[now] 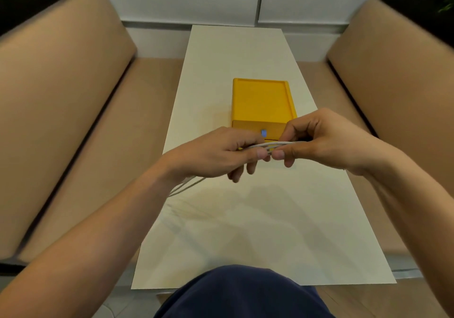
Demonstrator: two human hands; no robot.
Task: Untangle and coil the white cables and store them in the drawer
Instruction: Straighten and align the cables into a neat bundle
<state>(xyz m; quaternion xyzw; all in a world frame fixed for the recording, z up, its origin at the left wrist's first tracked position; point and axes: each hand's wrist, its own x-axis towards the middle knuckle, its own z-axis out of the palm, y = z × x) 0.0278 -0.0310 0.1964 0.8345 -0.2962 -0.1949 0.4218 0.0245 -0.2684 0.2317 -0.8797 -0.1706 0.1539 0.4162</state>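
You have the white cables point(277, 145) bunched into several near-parallel strands, stretched almost level between your two hands above the white table point(245, 219). Your left hand point(218, 154) closes round one end of the bundle, thumb pressed on top and fingers curled beneath; your right hand point(317, 138) pinches the other end between thumb and bent fingers. The thumb tips nearly meet at the middle of the bundle. More strands trail from under your left wrist, hanging down and to the left towards the table's left edge; motion blur hides whether they touch the surface.

The bundle sits in the air just in front of the yellow drawer box point(261, 104), across its lower front. That box stands on the table slightly right of centre, its front panel facing you, with a small blue knob point(263, 133) showing just above the cables. The drawer looks pushed in, so you cannot see anything inside it.

The table is long and narrow, running away from you to a white wall. Bare tabletop lies beyond the box, to its left, and over the wide stretch between your hands and your dark blue garment point(243, 293). Tan cushioned benches point(73, 121) flank both long edges closely.
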